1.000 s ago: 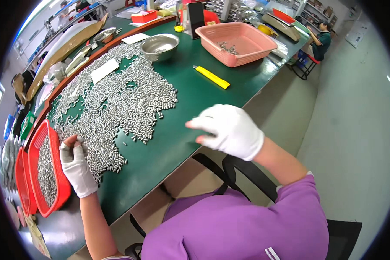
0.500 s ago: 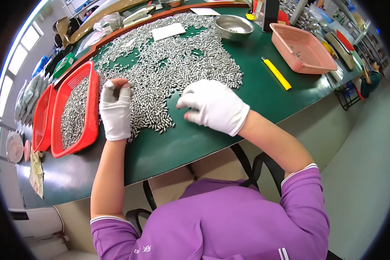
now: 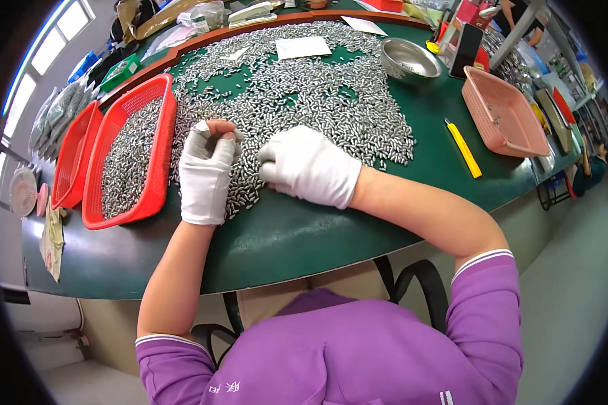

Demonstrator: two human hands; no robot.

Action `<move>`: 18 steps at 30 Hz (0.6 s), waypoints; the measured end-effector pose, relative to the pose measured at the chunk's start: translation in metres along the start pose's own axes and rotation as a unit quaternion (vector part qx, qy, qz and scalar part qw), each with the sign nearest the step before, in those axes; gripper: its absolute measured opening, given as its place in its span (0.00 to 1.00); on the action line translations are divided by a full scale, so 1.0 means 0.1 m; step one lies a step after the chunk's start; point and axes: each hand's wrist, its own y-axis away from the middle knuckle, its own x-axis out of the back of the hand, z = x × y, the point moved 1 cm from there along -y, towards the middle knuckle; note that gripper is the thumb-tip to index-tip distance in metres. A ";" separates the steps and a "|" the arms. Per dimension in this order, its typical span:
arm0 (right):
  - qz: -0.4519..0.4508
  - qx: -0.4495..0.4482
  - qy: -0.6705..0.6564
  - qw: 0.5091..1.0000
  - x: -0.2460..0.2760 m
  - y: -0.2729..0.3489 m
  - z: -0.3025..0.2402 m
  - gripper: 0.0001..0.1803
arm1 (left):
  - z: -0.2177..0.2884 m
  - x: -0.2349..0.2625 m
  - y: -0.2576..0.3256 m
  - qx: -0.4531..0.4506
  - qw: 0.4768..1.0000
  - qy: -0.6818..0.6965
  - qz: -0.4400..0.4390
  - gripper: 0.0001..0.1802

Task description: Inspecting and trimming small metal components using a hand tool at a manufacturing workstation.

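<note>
Both hands are in among the metal pieces now, working close together at the near edge of a broad spread of small silvery metal pieces (image 3: 368, 125) that covers much of the green table (image 3: 304, 236). Here's the left hand (image 3: 207, 179), white-gloved with bare skin showing at the tips, forefinger bent over toward the thumb in a loose curl, only a small gap between them; whether a piece sits in that pinch, I cannot tell. Across from it, just beside, comes the right hand (image 3: 311, 167), also white-gloved, back turned up, fingers bent down toward the pieces; what's under them is hidden, so no call on how tight that grip is or whether it has anything. Over to the left, a red basket (image 3: 163, 152) holds a heap of the same pieces, and a second red basket (image 3: 73, 162) stands right beside it. A white card (image 3: 302, 47) lies on the far part of the spread, a metal bowl (image 3: 397, 67) stands at its far right edge, and farther right there's a yellow cutter (image 3: 463, 150) on the tabletop, near a pink basket (image 3: 520, 144) with a few small bits inside.
</note>
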 end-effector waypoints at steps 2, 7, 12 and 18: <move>-0.013 -0.040 0.007 0.999 0.05 0.02 0.15 0.08 | 0.04 -0.06 0.04 0.020 0.999 0.022 -0.011 0.06; 0.079 -0.150 0.021 0.985 0.37 0.15 0.49 0.05 | 0.10 -0.07 0.16 0.080 0.990 0.110 -0.043 0.06; 0.016 -0.194 -0.072 0.978 0.52 0.32 0.41 0.02 | 0.06 -0.03 0.21 0.203 0.925 0.314 -0.072 0.09; -0.065 -0.205 -0.038 0.976 0.42 0.40 0.10 0.09 | 0.14 -0.14 0.26 0.296 0.880 0.361 -0.092 0.11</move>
